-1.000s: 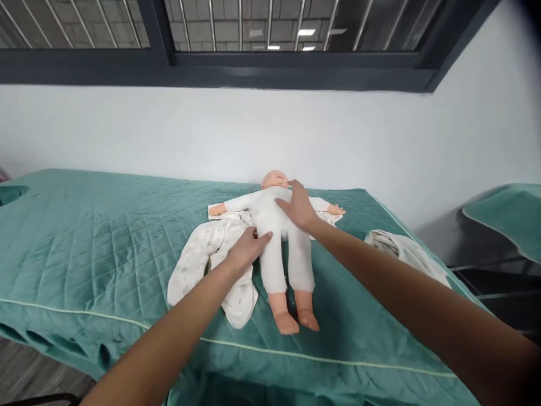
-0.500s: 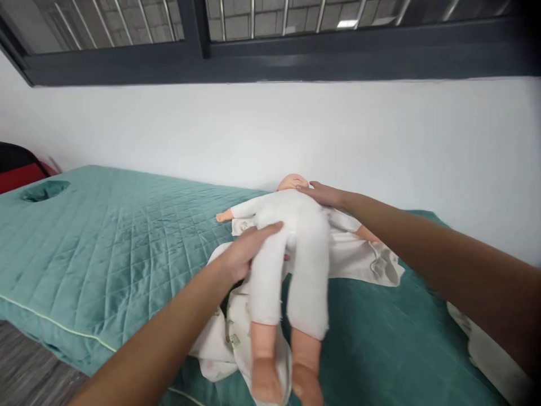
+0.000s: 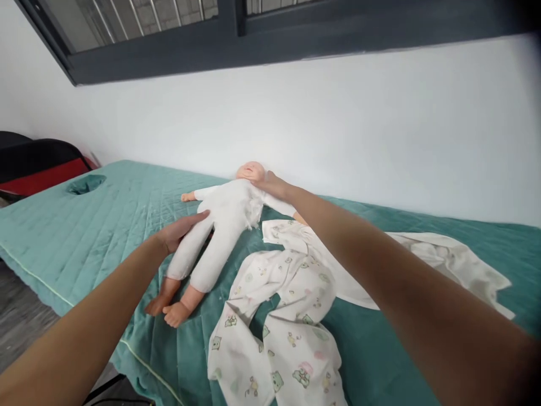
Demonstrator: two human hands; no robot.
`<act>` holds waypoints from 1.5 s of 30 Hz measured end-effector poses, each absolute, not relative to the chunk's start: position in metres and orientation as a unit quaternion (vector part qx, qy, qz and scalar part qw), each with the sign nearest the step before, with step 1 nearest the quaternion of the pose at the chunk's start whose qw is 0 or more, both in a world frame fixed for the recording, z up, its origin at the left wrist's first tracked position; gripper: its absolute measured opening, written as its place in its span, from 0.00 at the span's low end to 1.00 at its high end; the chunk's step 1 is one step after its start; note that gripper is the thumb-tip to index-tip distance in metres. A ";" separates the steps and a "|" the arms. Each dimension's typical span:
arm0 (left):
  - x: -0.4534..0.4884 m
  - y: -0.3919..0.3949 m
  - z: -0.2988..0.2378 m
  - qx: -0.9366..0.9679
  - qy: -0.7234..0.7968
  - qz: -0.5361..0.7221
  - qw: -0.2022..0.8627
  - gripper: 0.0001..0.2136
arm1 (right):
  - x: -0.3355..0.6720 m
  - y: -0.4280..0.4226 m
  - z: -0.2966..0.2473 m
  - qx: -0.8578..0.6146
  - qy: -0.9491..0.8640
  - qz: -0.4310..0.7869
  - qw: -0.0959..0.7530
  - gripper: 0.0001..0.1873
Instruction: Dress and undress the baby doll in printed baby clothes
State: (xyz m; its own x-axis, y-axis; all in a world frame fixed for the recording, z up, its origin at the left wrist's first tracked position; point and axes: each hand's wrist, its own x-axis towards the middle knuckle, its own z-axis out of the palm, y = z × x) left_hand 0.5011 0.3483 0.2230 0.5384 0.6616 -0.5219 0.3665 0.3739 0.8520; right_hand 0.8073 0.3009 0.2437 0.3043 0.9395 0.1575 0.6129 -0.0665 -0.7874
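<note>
A baby doll (image 3: 228,208) with a white cloth body lies on its back on the green quilted bed cover (image 3: 139,225), its head toward the wall. My left hand (image 3: 181,230) grips its hip and thigh on the left, thumb on top and fingers hidden beneath. At the doll's head and neck, my right hand (image 3: 274,185) holds on from the right side; most of its fingers are out of sight. A white baby garment (image 3: 291,332) printed with small bears is spread to the right of the doll, partly under my right forearm.
A white wall (image 3: 338,129) rises behind the bed, below a dark window frame (image 3: 296,48). The cover has a round hole (image 3: 87,184) at the far left, near a black and red object (image 3: 42,163). Grey floor (image 3: 25,316) shows at lower left.
The doll has moved left, off the garment, and come down onto the cover with both hands still on it. The printed garment now lies exposed. The view has turned and tilted.
</note>
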 end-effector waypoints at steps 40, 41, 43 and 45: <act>0.639 0.102 0.285 0.940 0.147 0.097 0.292 0.03 | 0.819 -0.059 0.270 -0.799 -0.555 -0.013 0.231 0.07; 0.648 0.108 0.274 0.937 0.180 0.159 0.253 0.02 | 0.822 -0.056 0.262 -0.805 -0.555 -0.032 0.206 0.06; 0.668 0.119 0.254 0.921 0.227 0.259 0.184 0.05 | 0.830 -0.045 0.248 -0.811 -0.552 -0.058 0.183 0.08; 0.686 0.129 0.234 0.900 0.262 0.315 0.152 0.07 | 0.845 -0.029 0.239 -0.806 -0.557 -0.064 0.191 0.14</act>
